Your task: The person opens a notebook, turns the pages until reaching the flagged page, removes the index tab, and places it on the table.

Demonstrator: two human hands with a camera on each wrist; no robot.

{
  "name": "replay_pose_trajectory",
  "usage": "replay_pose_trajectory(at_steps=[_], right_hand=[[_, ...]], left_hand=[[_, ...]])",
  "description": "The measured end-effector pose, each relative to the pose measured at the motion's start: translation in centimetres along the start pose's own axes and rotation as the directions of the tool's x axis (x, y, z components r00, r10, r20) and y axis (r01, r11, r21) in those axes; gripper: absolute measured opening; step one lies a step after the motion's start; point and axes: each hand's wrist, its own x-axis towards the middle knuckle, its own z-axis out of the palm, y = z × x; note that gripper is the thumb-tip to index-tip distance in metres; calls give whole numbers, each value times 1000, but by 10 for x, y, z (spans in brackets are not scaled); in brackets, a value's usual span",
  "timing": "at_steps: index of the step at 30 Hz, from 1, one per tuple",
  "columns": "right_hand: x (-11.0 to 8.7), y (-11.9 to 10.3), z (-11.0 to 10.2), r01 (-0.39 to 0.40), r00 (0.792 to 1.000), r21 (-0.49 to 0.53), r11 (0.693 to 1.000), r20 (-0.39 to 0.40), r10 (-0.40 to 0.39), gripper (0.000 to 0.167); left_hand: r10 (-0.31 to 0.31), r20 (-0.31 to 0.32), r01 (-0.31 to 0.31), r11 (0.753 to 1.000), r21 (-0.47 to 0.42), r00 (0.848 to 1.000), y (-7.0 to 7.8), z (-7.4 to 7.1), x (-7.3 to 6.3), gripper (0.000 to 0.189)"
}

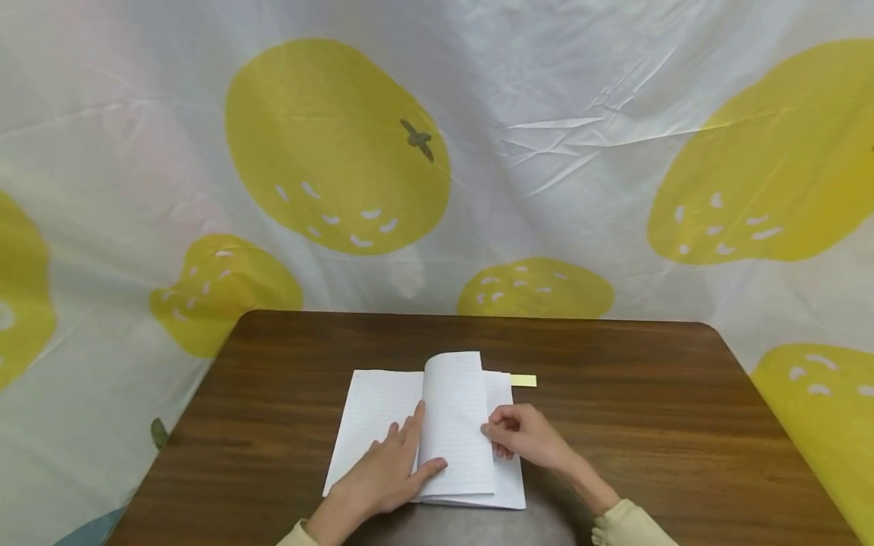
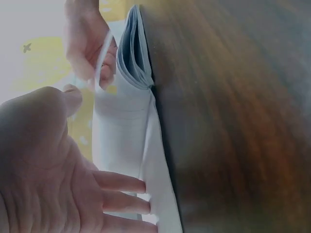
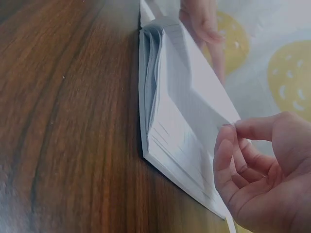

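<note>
A lined notebook (image 1: 372,413) lies spread on the table, with one page (image 1: 456,425) lifted and curving up from the right side. My right hand (image 1: 529,434) pinches that page's outer edge between thumb and fingers, as the right wrist view also shows. On the left half my left hand (image 1: 382,466) rests near the spine, its fingers extended and its thumb reaching over the lifted page. In the left wrist view, the fingers (image 2: 121,201) lie along the paper. A yellow sticky tab (image 1: 523,381) juts out from the notebook's right edge near the top.
A dark wood-grain table (image 1: 614,379) with rounded far corners bears the notebook. Behind it hangs a white cloth (image 1: 546,98) printed with large yellow fruit, coming down to the table's far edge and past its sides.
</note>
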Motion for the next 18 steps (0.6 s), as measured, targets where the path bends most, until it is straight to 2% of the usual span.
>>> replay_pose_trajectory(at_steps=[5, 10, 14, 18], right_hand=[[3, -4, 4, 10, 1000, 38, 999, 24, -11, 19], [9, -10, 11, 34, 998, 50, 998, 48, -36, 18], [15, -15, 17, 70, 994, 60, 996, 79, -75, 19], [22, -20, 22, 115, 987, 65, 991, 107, -121, 19]], left_hand=[[30, -12, -30, 999, 13, 999, -2, -2, 3, 94], [25, -10, -25, 1000, 16, 1000, -4, -5, 4, 99], [26, -20, -26, 1000, 14, 999, -5, -6, 6, 104], [58, -46, -58, 998, 11, 997, -2, -7, 9, 110]])
